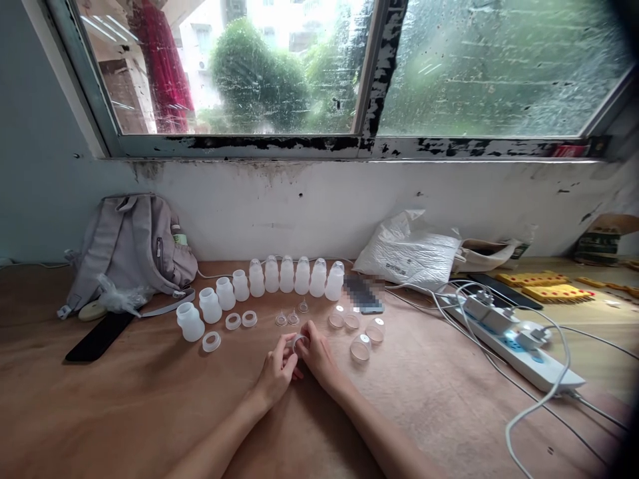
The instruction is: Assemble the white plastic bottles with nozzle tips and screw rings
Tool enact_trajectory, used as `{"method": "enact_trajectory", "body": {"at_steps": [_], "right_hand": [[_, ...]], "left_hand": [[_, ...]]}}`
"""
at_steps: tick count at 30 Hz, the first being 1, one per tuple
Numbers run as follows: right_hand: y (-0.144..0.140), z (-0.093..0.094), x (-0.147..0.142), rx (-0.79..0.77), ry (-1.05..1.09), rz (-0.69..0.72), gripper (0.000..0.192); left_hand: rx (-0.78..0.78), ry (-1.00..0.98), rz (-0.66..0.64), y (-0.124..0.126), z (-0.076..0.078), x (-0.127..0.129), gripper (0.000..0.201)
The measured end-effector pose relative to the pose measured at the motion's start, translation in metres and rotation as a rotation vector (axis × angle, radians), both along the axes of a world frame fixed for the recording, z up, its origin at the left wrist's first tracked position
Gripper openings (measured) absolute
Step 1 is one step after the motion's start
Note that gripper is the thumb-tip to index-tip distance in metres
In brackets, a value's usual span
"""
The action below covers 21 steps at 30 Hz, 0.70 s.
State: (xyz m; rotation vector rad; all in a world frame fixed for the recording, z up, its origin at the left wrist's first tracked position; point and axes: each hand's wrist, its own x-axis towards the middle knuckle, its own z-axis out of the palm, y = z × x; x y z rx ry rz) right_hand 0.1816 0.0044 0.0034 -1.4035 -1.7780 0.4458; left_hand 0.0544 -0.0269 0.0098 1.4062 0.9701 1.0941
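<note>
My left hand and my right hand meet over the table, fingers closed around a white bottle collar ring. Fingers cover much of the ring, so I cannot tell whether a teat sits in it. Just beyond lie clear silicone teats. Left of them are three loose collar rings. Several open frosted baby bottles stand upright at the left of a curved row. Further along, several bottles wear clear domed caps. Loose clear caps rest right of my right hand.
A grey backpack and a black phone are at the left. Behind on the right lies a silver padded bag. A white power strip with looping cables takes up the right side, near yellow pieces. A window is above.
</note>
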Motion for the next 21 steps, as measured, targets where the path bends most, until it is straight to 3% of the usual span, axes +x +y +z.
{"method": "enact_trajectory", "body": {"at_steps": [9,21], "right_hand": [[-0.009,0.003,-0.005,0.082,0.012,-0.004,0.006],[-0.015,0.005,-0.009,0.099,0.032,0.034,0.003]], "left_hand": [[0.071,0.058,0.086,0.002,0.004,-0.002,0.025],[0.091,0.104,0.192,0.010,-0.004,-0.006,0.019]]}}
